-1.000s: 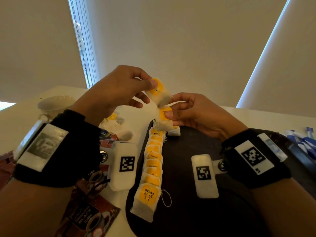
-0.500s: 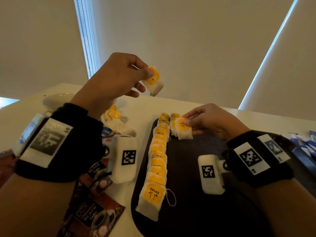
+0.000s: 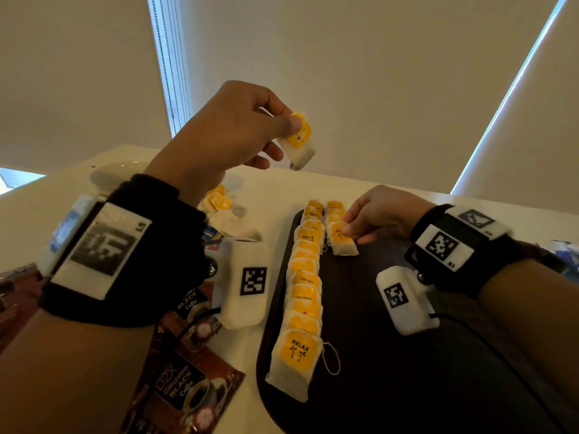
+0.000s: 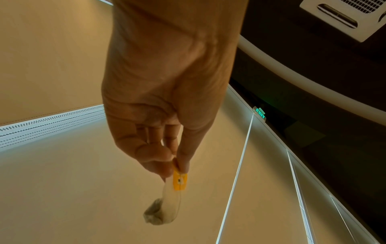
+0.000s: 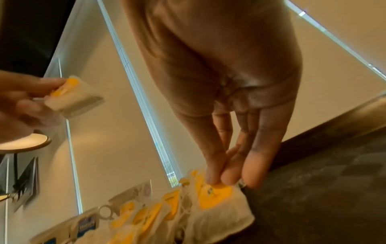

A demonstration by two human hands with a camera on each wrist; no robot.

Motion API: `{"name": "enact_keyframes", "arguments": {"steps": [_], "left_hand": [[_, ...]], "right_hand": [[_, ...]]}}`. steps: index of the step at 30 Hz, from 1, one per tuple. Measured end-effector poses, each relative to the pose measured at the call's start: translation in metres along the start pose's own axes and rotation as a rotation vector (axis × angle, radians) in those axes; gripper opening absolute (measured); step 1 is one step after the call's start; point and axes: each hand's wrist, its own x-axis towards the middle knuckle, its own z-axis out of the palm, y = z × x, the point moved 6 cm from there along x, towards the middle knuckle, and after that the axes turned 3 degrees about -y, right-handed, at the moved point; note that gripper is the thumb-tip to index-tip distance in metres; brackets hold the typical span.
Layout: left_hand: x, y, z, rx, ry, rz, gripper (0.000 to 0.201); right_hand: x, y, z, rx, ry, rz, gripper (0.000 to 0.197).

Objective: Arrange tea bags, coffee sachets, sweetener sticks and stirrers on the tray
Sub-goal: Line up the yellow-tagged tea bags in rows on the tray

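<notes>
A dark tray (image 3: 391, 386) carries a long row of yellow-tagged tea bags (image 3: 305, 296) along its left edge. A short second row (image 3: 333, 211) begins at the far end. My right hand (image 3: 349, 230) reaches down there, and its straight fingertips (image 5: 229, 179) press on the nearest tea bag of that second row (image 3: 341, 244), which lies flat on the tray. My left hand (image 3: 293, 128) is raised above the table. Its thumb and fingers pinch the yellow tag of another tea bag (image 3: 297, 145), which hangs free below them (image 4: 167, 206).
Left of the tray on the white table (image 3: 272, 189) lie brown coffee sachets (image 3: 188, 393) and a pile of loose tea bags (image 3: 219, 205). Behind them is a white cup (image 3: 116, 173). Blue sweetener sticks (image 3: 567, 252) show at the far right edge.
The hands have parted. My left hand lifted its tea bag upward. My right hand lowered its tea bag onto the tray's far end beside the long row and stays on it.
</notes>
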Motion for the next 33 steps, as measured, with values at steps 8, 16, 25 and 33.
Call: {"name": "enact_keyframes", "arguments": {"steps": [8,16,25,33], "left_hand": [[-0.001,0.000,0.003,0.007,-0.024,-0.015,0.009],[-0.001,0.001,0.006,0.028,-0.038,-0.021,0.008],[-0.001,-0.002,0.013,0.038,-0.131,-0.007,0.012],[-0.008,0.012,0.033,0.107,-0.237,0.163,0.005]], "right_hand": [[0.002,-0.009,0.008,-0.220,0.045,0.011,0.027],[-0.004,-0.001,0.013,-0.261,-0.104,0.084,0.020],[-0.038,-0.029,-0.010,-0.105,0.077,-0.223,0.026],[-0.088,-0.066,-0.010,0.133,0.064,-0.635,0.026]]}}
